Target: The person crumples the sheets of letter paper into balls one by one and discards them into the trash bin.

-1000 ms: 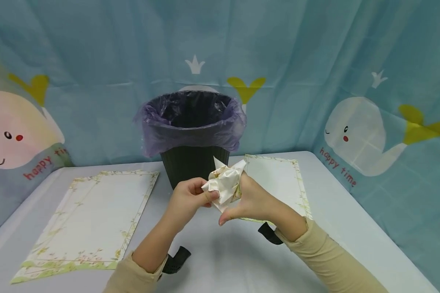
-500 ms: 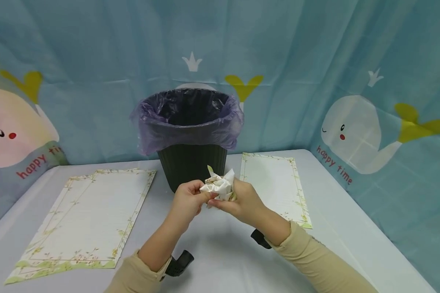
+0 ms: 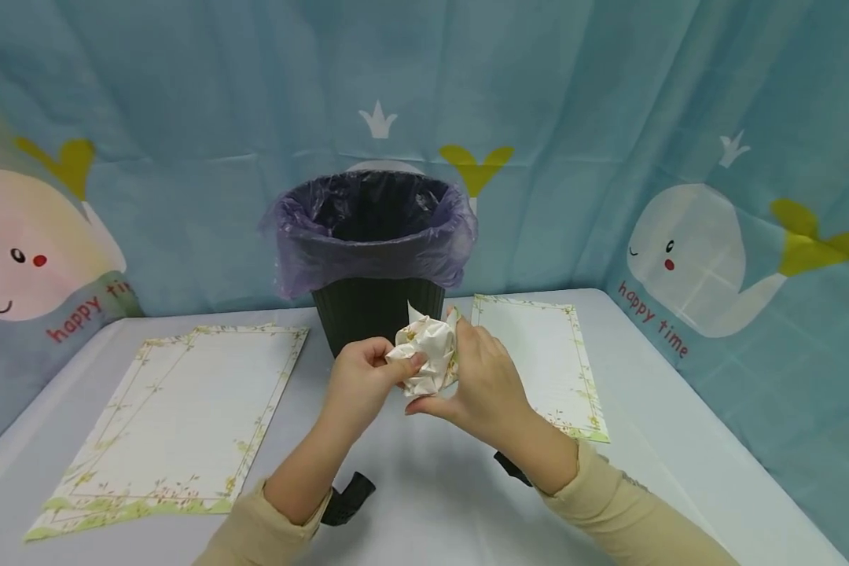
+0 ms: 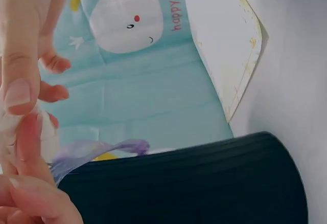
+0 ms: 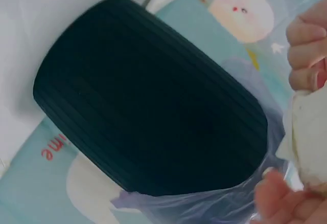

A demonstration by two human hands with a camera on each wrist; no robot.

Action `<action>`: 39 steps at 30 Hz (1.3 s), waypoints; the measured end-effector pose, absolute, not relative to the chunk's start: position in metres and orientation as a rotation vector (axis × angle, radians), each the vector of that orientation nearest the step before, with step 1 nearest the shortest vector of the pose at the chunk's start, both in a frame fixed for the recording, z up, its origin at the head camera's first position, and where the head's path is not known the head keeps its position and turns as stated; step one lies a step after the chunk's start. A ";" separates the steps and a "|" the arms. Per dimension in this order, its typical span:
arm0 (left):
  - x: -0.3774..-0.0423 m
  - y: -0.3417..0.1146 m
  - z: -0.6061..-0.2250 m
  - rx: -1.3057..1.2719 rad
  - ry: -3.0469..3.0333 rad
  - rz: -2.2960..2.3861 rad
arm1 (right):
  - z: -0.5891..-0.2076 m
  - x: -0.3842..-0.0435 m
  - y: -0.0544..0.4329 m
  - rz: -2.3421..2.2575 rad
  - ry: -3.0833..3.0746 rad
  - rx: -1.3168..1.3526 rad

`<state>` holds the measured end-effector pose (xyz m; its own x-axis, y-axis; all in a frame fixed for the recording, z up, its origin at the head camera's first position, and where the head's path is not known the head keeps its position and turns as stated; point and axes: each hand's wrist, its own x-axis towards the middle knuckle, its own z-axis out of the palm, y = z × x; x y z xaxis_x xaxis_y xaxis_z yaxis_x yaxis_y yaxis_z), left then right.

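Observation:
A crumpled sheet of white paper (image 3: pixel 431 346) with floral print is between my hands, in front of the black bin. My left hand (image 3: pixel 357 385) pinches it, thumb on the near side. Against its right side lies my right hand (image 3: pixel 491 385), its thumb stretched out below and apart from the fingers. In the left wrist view, the right hand (image 4: pixel 30 45) comes in from the top, thumb and fingers spread, above the left hand (image 4: pixel 36 183). The right wrist view shows part of the paper (image 5: pixel 311 137) at the right edge. Some fingertips are hidden behind the paper.
A black bin (image 3: pixel 375 306) with a purple liner (image 3: pixel 396 263) stands at the back of the white table (image 3: pixel 439 511). Overlapping floral-bordered sheets (image 3: pixel 184 417) lie on the left. Another sheet (image 3: pixel 531 346) lies at the right. A blue whale-print curtain (image 3: pixel 566 102) hangs behind.
Half a second ago the right hand closed in and squeezed the paper lower down. Now its thumb and fingers have spread, and the paper is raised slightly. The left hand keeps its pinch.

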<state>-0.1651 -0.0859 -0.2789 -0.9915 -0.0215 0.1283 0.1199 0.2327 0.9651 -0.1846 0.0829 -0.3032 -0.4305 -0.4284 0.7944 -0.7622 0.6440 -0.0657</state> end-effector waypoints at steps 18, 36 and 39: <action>-0.171 -0.098 -0.289 -0.497 -2.609 -1.978 | -0.317 -0.212 0.089 0.804 -1.816 1.330; -0.163 -0.099 -0.289 -1.008 -2.445 -1.597 | -0.299 -0.206 0.115 0.840 -2.001 1.426; -0.159 -0.100 -0.291 -1.034 -2.460 -1.564 | -0.299 -0.206 0.114 0.888 -1.973 1.480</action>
<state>-0.1589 -0.1002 -0.2913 -0.7755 0.5072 0.3760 0.5557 0.2655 0.7879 -0.2062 0.1143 -0.2994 -0.2723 -0.6256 0.7311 -0.9621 0.1904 -0.1954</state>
